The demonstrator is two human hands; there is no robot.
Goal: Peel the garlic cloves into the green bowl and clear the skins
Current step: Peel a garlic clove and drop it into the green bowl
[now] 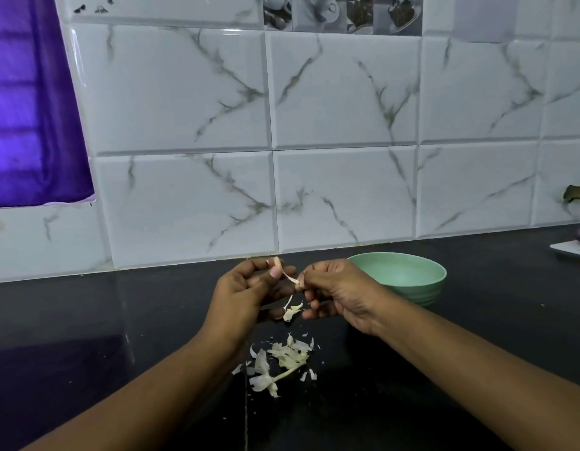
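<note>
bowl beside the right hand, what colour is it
Pale mint green, inside and out; the bowl shows best in the head view, the only one.

I am getting soft, even light over the tiled wall, with small glare streaks glinting on the tile bevels. A purple curtain is glowing at the far left and tinting the glossy dark worktop beneath it. Grout lines are bowing toward the frame edges. The left hand and right hand are showing slightly soft and throwing dim reflections.
</note>
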